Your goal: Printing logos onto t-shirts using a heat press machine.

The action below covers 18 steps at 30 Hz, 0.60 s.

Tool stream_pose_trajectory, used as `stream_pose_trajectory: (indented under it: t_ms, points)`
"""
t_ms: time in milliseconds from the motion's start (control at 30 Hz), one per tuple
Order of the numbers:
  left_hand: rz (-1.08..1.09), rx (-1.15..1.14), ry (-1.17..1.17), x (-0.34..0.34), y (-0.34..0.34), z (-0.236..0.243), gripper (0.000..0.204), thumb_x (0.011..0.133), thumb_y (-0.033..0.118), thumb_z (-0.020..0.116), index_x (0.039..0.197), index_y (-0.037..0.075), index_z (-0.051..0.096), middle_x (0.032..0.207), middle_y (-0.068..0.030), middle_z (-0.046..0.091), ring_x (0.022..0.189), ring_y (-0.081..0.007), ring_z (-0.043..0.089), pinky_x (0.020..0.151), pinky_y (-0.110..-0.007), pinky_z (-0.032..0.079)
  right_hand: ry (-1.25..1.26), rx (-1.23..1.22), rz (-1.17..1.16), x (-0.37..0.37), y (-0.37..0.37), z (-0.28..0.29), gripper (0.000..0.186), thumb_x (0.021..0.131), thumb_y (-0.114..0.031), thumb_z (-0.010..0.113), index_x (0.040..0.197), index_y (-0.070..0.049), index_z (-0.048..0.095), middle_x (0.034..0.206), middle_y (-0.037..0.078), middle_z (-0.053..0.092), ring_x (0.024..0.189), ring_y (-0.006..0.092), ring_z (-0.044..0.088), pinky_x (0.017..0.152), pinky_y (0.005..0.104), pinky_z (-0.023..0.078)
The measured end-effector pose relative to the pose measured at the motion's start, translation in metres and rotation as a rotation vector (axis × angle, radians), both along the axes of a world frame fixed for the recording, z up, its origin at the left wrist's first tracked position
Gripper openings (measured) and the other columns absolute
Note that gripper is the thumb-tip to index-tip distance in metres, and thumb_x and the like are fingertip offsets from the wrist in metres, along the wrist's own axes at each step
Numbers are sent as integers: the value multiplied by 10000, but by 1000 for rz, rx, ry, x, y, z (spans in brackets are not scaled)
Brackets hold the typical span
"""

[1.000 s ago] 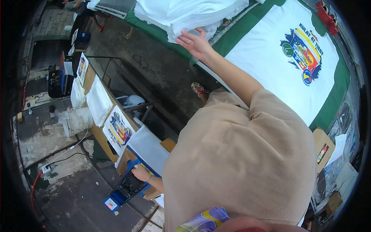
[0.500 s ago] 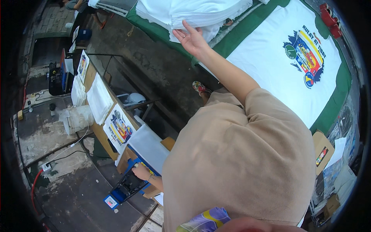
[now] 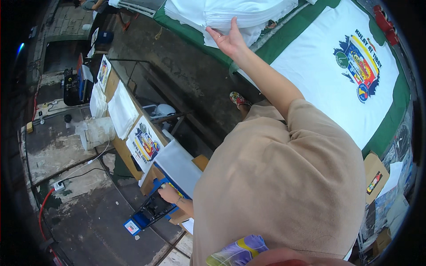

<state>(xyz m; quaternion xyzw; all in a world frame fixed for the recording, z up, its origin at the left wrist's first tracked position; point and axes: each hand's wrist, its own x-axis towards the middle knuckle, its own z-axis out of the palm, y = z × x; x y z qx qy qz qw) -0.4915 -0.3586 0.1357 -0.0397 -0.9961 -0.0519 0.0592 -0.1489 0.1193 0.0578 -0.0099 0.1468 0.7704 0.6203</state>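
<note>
My left hand (image 3: 169, 193) is closed around the handle of a blue and black heat press (image 3: 153, 208) at the lower left. My right hand (image 3: 228, 43) reaches up to a thick stack of folded white T-shirts (image 3: 248, 17). Its palm is turned up, with the thumb apart from the outstretched fingers. The fingertips are at the stack's near edge; whether they touch it I cannot tell. Right of the stack, a white T-shirt (image 3: 306, 66) with a colourful print lies flat on a green-covered table (image 3: 381, 126).
Printed sheets (image 3: 144, 142) and white cloths (image 3: 123, 108) lie on a narrow board left of me. Beyond stand a white bucket (image 3: 100, 133) and another press (image 3: 77, 84). Cables and a red cord (image 3: 43, 206) cross the floor. Red clamps (image 3: 385, 24) sit at the far right.
The whole view has shifted slightly, so things sit a little further right and lower. My right thumb stands up more from the fingers. My left hand stays on the press handle.
</note>
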Motion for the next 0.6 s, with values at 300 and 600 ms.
stream_pose_trajectory:
  t_ms: [300,600]
  points:
    - [-58,2,33,-7,-10,-9,371,773,287,637,925,-47,581,769,-176,659,597,-293,653,604,-401,525,-458,-32,71,16,-30,6,673,908,-388,561,1328,-9,196,1285,270,370,1168,419,467,927,483,488]
    - [-57,65,-67,-32,-25,-19,370,772,284,628,927,-46,568,894,-221,649,742,-331,660,712,-431,513,-1179,-44,18,62,-37,-48,771,716,-281,787,1276,13,346,1104,164,523,900,211,583,673,293,526]
